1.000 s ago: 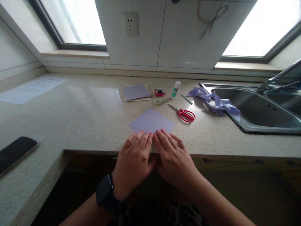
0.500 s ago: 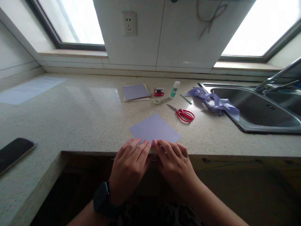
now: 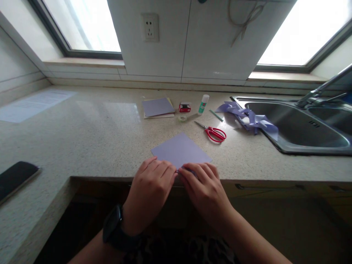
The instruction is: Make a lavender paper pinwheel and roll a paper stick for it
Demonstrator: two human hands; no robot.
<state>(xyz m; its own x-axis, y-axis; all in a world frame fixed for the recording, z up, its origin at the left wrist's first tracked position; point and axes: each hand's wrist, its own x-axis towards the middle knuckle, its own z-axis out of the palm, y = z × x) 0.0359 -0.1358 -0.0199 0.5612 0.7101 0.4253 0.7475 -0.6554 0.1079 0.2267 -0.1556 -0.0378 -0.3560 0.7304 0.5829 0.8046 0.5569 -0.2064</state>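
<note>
At the far left a dark phone (image 3: 15,180) lies flat near the tabletop (image 3: 90,143) edge, well apart from my work, and a pale printed sheet (image 3: 33,105) lies further back toward the left wall. My left hand (image 3: 150,190), a dark watch (image 3: 112,229) on its wrist, rests at the near edge of the tabletop with the fingers curled down onto the near corner of the lilac paper square (image 3: 180,150); it presses the sheet rather than closing around it. The square lies flat, turned so that one corner points away from me, its near corner covered by both hands. My right hand (image 3: 205,189) sits just beside the left, fingertips meeting it over that same corner; its fingers are bent, and a small lifted bit of the paper's edge shows under them, though I cannot tell whether it is pinched or only pushed down. Behind the square, toward the wall, lies a small stack of paper sheets (image 3: 157,107) with a lilac one on top. Right of the stack stand a small red box (image 3: 184,107), a roll of clear tape (image 3: 182,118) and an upright glue stick (image 3: 204,104). Red-handled scissors (image 3: 213,132) lie closed, just right of the square and apart from it. A thin green stick (image 3: 216,116) lies beyond them. Further right a crumpled heap of lilac paper strips (image 3: 249,118) rests against the rim of the steel sink (image 3: 291,149), with the tap (image 3: 321,88) at the far right.
</note>
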